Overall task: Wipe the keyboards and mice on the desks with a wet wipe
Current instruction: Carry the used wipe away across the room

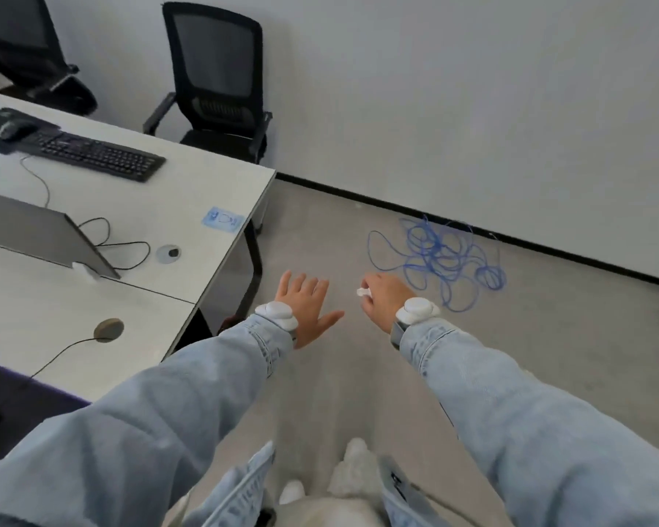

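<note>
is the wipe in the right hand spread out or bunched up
Bunched up: the wipe shows only as a small white wad pinched in the right hand fingers.

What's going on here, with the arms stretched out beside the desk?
A person in a denim jacket stands at the end of a desk. The right hand pinches a small white wipe; the left hand is open and empty. A black keyboard and mouse lie untouched across the desk. Blue cable sprawls on the floor.
</note>
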Available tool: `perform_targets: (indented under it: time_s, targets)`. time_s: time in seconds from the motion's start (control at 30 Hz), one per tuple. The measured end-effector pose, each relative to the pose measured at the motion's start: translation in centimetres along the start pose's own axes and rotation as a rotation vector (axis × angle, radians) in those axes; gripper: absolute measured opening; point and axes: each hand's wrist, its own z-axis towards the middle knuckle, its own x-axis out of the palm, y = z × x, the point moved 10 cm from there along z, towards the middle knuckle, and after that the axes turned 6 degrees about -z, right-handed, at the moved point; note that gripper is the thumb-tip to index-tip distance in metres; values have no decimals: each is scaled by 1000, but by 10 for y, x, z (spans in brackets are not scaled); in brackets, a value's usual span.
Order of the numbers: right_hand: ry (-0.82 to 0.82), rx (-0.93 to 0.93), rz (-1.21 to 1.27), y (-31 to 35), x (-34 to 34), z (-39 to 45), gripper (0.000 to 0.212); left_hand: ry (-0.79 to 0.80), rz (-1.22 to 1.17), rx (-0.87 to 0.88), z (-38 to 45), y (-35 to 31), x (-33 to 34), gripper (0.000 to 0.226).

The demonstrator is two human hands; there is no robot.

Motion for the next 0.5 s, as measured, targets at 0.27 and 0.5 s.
perform_targets:
  time_s: [0.27, 0.5]
  targets:
    - [84, -448, 52, 99, 45, 159, 15, -47, -131, -435, 48, 124, 11, 94]
    - [278, -824, 62, 179, 127, 219, 20, -89, -312, -870, 44, 197, 75, 98]
